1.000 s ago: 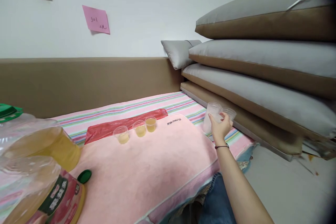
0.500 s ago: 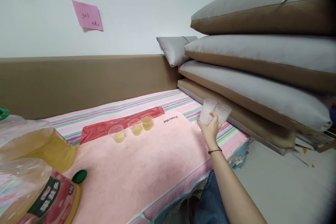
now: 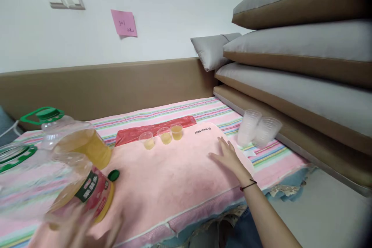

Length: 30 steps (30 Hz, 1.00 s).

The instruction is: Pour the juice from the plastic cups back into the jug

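Observation:
My right hand (image 3: 228, 157) is open over the pink mat (image 3: 174, 178), fingers spread and holding nothing. Just right of it stand two stacks of clear plastic cups, one (image 3: 249, 128) beside the other (image 3: 266, 131). At the bottom left, my left hand (image 3: 87, 228) is blurred by motion; its fingers look apart, in front of the red-labelled juice jug (image 3: 95, 193). This jug has a green ring at its uncapped mouth. A green cap (image 3: 113, 175) lies beside it. Three cups with yellow juice, including a left one (image 3: 148, 143) and a right one (image 3: 176, 132), stand along the mat's far edge.
A second juice jug (image 3: 93, 147) with a green cap and handle stands behind the first. A red plastic bag (image 3: 130, 135) lies flat behind the cups on the striped sheet (image 3: 162, 110). Stacked grey-brown cushions (image 3: 305, 54) rise at the right, beside a wall.
My right hand has let go of the cup stacks, which now stand on the sheet, and moved left over the mat. My left hand has come into clearer view by the jug. The view has turned left.

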Motion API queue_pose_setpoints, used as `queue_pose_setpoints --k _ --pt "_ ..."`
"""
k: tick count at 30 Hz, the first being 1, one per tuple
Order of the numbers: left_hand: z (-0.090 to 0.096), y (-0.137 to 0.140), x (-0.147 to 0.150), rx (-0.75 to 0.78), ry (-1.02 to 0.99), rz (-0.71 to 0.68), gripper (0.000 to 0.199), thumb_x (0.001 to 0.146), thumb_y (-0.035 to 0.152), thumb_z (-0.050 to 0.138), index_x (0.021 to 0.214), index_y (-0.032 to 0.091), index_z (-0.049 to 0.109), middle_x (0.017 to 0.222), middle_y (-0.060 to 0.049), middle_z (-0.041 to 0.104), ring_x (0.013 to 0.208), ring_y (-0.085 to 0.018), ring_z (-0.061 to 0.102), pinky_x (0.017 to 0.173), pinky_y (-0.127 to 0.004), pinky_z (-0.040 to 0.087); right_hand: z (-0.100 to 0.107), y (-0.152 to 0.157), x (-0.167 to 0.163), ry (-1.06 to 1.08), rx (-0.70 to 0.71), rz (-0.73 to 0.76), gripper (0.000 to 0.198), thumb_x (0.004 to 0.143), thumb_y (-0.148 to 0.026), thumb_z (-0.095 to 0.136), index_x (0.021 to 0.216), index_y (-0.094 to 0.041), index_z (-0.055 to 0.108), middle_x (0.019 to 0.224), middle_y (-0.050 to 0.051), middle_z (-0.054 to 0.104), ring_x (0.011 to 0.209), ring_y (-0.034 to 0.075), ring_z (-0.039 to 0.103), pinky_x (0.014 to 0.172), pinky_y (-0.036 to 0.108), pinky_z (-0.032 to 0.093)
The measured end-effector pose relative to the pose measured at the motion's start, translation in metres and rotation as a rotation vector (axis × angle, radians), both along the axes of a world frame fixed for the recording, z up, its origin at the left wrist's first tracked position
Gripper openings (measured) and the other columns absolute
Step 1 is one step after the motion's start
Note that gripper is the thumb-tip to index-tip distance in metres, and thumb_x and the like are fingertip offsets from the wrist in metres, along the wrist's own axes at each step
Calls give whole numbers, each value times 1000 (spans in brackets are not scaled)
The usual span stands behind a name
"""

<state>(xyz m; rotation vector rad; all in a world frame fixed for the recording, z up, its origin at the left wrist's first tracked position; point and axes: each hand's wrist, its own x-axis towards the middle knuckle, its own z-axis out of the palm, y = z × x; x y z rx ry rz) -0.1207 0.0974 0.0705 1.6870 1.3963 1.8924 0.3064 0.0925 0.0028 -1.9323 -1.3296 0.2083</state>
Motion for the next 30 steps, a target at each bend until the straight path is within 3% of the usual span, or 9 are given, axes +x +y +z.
queue_pose_setpoints --k 1,4,6,8,14,17,23,26,30 --pt "-10 6 8 12 75 -3 54 42 48 91 88 31 69 97 -8 67 112 -44 62 100 -75 46 -6 0 -3 10 -112 27 88 73 -58 67 149 -19 45 159 15 39 149 45 25 118 64 26" --pt "-37 33 43 -52 316 -145 58 65 38 82 117 23 59 132 -15 59 133 -37 51 115 -64 36 -16 0 -9 -17 -326 82 99 75 -68 61 157 -21 34 165 11 26 152 47 9 120 69 14" --pt "-50 61 66 -240 101 -144 73 69 39 78 131 20 46 145 -18 45 141 -35 41 119 -60 31 -20 -1 -9 -31 -430 104 104 77 -74 55 161 -21 25 167 8 19 153 45 3 121 68 6" --pt "-59 95 81 -327 26 -115 75 70 42 76 133 18 41 144 -21 43 137 -37 44 115 -62 35 -21 -2 -7 -39 -525 113 109 75 -77 51 163 -20 18 168 5 14 153 43 -2 122 68 2" --pt "-71 169 97 -367 -65 -188 79 62 30 85 128 26 42 133 -12 52 129 -29 53 112 -51 41 -21 0 -6 -58 -590 113 112 74 -81 49 163 -20 18 167 9 15 153 43 2 119 74 6" --pt "-77 185 100 -374 -98 -183 76 63 29 84 127 24 43 125 -12 56 121 -28 58 109 -51 44 -21 2 -7 -74 -645 95 111 75 -79 47 163 -18 15 168 7 12 154 41 -1 120 72 6" --pt "-77 198 96 -355 -74 -168 49 65 29 81 105 22 54 106 -7 64 96 -23 65 96 -49 52 -16 -1 -7 -77 -669 143 106 80 -75 42 163 -16 11 168 6 7 154 41 -3 121 71 6" --pt "-69 200 96 -305 -10 -170 50 67 29 79 111 22 55 112 -7 64 95 -22 65 90 -43 54 -9 -2 -11 -81 -726 128 104 84 -74 36 163 -15 4 169 3 0 154 40 -8 121 70 3" --pt "-54 201 99 -235 150 -189 54 68 24 78 117 21 56 116 -7 64 104 -24 64 94 -41 52 2 -5 -16 -34 -743 99 106 83 -77 40 164 -19 4 169 8 3 154 41 -4 119 70 12"
